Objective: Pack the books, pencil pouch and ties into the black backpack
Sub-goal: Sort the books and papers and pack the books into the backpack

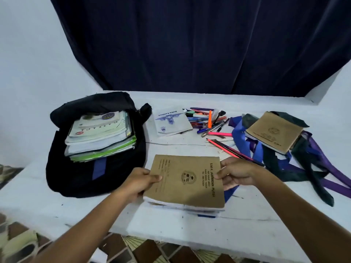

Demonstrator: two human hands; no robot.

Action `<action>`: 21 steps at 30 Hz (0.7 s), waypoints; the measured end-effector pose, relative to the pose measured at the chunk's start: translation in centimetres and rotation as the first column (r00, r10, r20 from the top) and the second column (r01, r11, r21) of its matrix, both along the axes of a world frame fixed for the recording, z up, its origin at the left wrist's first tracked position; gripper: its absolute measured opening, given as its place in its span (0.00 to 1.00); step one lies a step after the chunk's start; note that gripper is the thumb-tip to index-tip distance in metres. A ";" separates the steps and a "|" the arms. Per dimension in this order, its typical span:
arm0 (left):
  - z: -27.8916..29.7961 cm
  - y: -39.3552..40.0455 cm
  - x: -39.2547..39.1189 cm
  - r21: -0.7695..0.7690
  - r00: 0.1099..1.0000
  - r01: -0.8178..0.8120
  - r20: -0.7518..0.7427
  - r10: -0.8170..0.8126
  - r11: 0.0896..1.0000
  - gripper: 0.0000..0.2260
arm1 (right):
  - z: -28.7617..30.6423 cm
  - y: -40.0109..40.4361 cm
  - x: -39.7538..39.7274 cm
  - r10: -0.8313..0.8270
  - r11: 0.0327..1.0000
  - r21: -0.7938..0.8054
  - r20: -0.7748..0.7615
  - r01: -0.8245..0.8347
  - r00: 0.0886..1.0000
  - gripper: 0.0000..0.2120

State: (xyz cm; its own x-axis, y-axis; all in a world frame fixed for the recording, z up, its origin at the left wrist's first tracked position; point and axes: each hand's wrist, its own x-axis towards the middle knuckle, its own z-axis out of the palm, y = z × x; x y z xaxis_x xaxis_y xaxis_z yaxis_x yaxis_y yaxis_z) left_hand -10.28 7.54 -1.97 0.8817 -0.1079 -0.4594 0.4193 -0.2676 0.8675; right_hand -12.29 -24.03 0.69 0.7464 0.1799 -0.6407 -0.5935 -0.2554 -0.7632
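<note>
Both hands gripping a brown exercise book [187, 180] near the table's [247, 228] front edge: left hand [141, 182] on its left edge, right hand [236, 174] on its right, atop a thin stack. Toward the left edge, black backpack [95, 149] lying open, stuffed with books [100, 135]. Loose pens [209, 120] and a white notebook [171, 120] near the back edge. Second brown book [274, 131] resting on tangled ties [307, 168] at the right.
</note>
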 end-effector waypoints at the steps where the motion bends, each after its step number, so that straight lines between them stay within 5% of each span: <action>1: -0.6 0.7 0.1 0.088 0.999 0.017 0.042 -0.021 0.996 0.10 | -0.3 0.6 0.1 0.015 0.999 -0.048 -0.001 -0.015 1.000 0.11; 5: -1.9 1.5 0.5 0.394 0.980 0.070 0.143 -0.136 0.917 0.14 | -0.8 2.2 0.1 -0.007 0.981 -0.194 0.042 0.015 0.999 0.03; 12: -1.5 1.2 0.8 0.599 0.946 0.114 0.178 -0.270 0.793 0.17 | -1.6 2.9 0.2 -0.017 0.944 -0.326 0.105 0.051 0.994 0.10; 18: 1.0 0.1 0.6 0.881 0.827 0.101 0.184 -0.531 0.462 0.23 | -1.9 3.3 0.3 -0.011 0.844 -0.525 0.183 0.107 0.983 0.12; 21: 2.2 -1.2 1.7 0.862 0.746 0.104 0.263 -0.612 0.496 0.22 | -1.6 3.0 -0.3 -0.111 0.869 -0.444 0.256 0.219 0.960 0.12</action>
